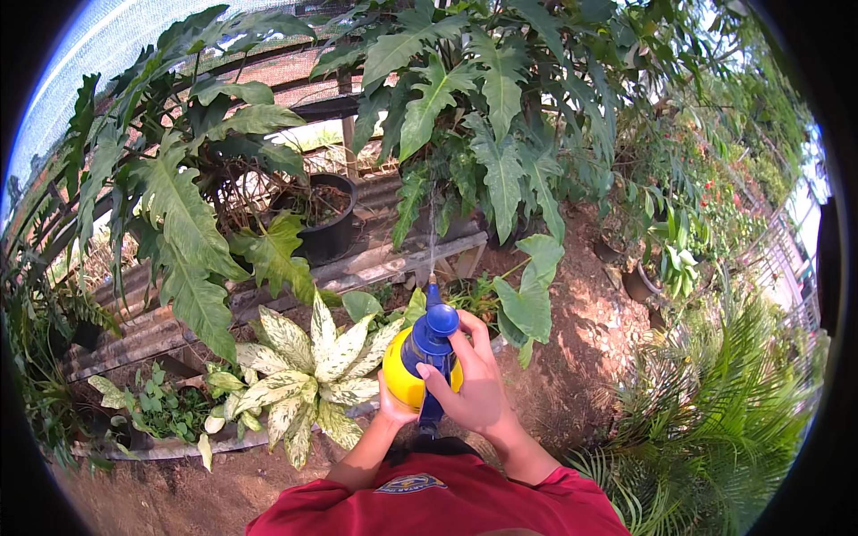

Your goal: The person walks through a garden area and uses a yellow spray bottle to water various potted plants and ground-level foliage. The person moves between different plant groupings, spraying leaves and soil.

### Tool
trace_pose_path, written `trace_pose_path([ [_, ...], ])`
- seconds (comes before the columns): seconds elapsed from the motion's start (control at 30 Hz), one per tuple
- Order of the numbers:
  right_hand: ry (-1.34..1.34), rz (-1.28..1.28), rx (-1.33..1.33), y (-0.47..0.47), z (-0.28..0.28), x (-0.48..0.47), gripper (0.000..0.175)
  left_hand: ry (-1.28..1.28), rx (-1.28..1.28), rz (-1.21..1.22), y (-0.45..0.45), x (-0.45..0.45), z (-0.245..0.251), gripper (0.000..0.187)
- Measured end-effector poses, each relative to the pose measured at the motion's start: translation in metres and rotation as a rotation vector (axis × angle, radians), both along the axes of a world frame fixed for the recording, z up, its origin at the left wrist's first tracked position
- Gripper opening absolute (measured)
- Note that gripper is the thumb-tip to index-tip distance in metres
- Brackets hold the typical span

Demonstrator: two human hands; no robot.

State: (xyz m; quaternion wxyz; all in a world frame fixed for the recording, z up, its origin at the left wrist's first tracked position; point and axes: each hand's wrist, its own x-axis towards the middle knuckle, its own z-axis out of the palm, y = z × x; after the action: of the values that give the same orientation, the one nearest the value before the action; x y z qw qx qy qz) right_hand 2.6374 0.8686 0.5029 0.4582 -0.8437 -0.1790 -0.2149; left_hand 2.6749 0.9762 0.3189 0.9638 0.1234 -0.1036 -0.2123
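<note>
A yellow pump sprayer [395,365] with a blue top is held upright in front of my chest. My left hand [397,402] is wrapped round the lower left side of its yellow tank. My right hand [472,382] grips its blue head and handle from the right, the thumb lying across the handle. From the nozzle [432,277] a thin jet of water runs away from me towards a large philodendron [499,164] with lobed leaves. A variegated dieffenbachia [315,375] grows close to the left of the sprayer.
A black plant pot [328,231] stands on corrugated sheets [144,315] at the left, among lobed leaves. Heart-shaped leaves [526,301] rise just right of the nozzle. Palm fronds [697,415] spread at the lower right. Another pot [640,281] stands on the bare soil farther back.
</note>
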Motion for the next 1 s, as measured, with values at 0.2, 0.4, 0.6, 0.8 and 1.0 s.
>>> trace_pose_path([
  [0.2,0.263,-0.107,-0.176,0.018,-0.003,0.009,0.063,0.222,-0.094,-0.062,0.035,0.017,-0.001,0.066],
  [0.4,0.367,0.191,0.584,0.104,-0.019,0.023,0.086,0.246,-0.144,-0.310,0.112,0.030,-0.035,0.078],
  [0.6,0.483,0.265,0.678,0.187,-0.035,0.024,0.101,0.197,-0.294,-0.321,0.179,0.029,-0.034,0.076],
  [0.8,0.514,0.241,0.684,0.244,-0.035,0.033,0.104,0.311,-0.104,-0.347,0.222,0.037,-0.014,0.074],
  [1.0,0.485,0.234,0.665,0.272,-0.038,0.039,0.104,0.328,-0.064,-0.326,0.247,0.031,-0.041,0.074],
])
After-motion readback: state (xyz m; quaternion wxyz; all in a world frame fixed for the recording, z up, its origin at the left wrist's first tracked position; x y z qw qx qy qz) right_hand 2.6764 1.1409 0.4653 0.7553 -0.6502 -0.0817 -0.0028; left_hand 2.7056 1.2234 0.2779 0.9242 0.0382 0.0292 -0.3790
